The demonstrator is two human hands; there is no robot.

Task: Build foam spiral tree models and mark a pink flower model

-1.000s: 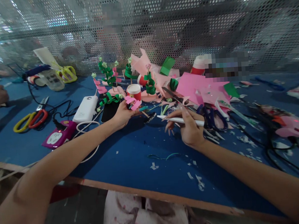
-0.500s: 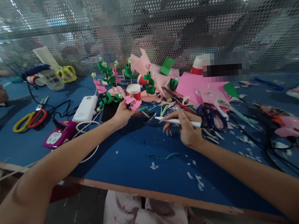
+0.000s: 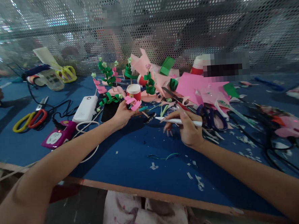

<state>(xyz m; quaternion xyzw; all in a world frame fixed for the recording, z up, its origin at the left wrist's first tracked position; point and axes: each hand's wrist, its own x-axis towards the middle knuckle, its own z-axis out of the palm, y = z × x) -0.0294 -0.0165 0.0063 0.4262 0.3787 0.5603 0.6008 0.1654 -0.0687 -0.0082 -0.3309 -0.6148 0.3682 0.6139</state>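
No legible text or labels

Dim, soft light from bright patches overhead behind the mesh; edges stretched and slightly blurred.

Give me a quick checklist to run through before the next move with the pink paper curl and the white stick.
1. Left hand grips pink paper curl: ok.
2. Right hand pinches white stick: ok.
3. Stick's left tip points toward the curl: ok.
4. Stick touching curl: not ok, apart.
5. Blue table near the hands free of scraps: not ok.
6. Glue on curl: cannot tell.
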